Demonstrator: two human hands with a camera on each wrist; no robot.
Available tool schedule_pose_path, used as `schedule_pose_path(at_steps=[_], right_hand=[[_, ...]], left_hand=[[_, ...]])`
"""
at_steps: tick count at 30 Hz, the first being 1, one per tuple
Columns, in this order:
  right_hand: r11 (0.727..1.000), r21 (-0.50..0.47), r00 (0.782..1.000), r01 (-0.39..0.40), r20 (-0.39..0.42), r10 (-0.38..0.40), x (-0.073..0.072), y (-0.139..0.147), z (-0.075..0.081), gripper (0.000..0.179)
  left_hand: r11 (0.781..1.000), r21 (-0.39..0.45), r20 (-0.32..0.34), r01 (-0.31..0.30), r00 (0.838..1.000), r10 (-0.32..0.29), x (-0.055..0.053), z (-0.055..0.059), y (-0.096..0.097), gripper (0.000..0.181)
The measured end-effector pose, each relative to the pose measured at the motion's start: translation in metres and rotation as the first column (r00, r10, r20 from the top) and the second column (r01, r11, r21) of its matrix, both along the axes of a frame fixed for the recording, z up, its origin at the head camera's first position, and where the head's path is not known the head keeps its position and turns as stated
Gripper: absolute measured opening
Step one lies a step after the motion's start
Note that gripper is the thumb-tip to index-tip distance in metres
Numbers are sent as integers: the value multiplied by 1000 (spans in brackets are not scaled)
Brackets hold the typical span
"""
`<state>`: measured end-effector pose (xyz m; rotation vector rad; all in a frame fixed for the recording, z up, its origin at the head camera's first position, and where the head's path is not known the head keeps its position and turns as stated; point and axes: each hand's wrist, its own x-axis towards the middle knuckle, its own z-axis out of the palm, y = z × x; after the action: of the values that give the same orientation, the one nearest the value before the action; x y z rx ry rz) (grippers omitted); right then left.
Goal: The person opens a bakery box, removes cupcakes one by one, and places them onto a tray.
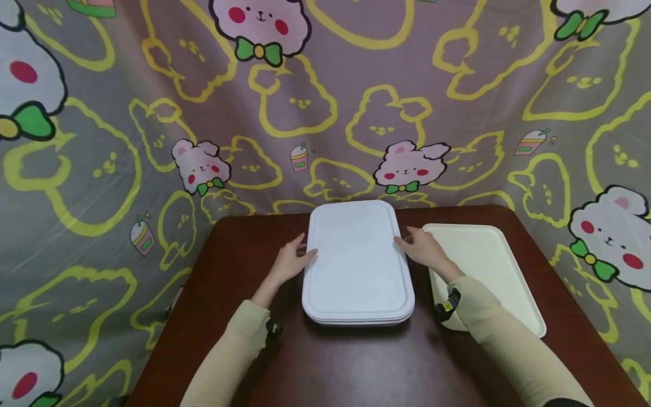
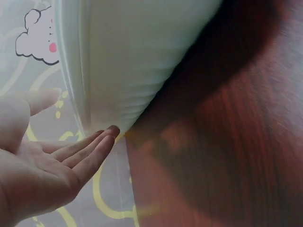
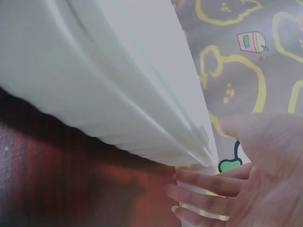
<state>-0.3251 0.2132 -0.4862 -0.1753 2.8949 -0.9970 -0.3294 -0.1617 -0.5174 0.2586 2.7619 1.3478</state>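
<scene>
A stack of white rectangular trays (image 1: 358, 260) with rounded corners stands at the middle of the table; its layered rims show along the near edge. At its left side is my left hand (image 1: 292, 261), thumb over the top edge and fingers lower down beside the stack. My right hand (image 1: 424, 249) is at the opposite side in a similar pose. In the left wrist view, straight fingers (image 2: 94, 153) reach the lower edge of the stack, thumb apart from them. The right wrist view shows extended fingers (image 3: 208, 189) near the stack's lower edge; contact is unclear.
A cream tray (image 1: 485, 265) lies on the right of the dark brown table (image 1: 244, 243), partly behind my right forearm. Patterned cloth (image 1: 335, 96) hangs close behind the table's far edge and along both sides.
</scene>
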Motion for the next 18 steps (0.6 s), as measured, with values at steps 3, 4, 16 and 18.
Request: schedule_pose_path(at_steps=[3, 4, 16, 18], right_hand=[[1000, 12, 1000, -5, 15, 5, -2, -4, -1, 64], [1000, 12, 1000, -7, 15, 6, -2, -7, -1, 60], [971, -222, 994, 95, 73, -80, 7, -23, 9, 47], [948, -298, 992, 108, 96, -83, 8, -22, 13, 54]], left_hand=[[998, -30, 45, -56, 997, 57, 6, 18, 13, 71], [997, -40, 47, -64, 997, 66, 5, 18, 15, 68], [990, 20, 47, -143, 989, 142, 11, 27, 15, 54], [989, 43, 51, -144, 989, 142, 11, 31, 11, 55]])
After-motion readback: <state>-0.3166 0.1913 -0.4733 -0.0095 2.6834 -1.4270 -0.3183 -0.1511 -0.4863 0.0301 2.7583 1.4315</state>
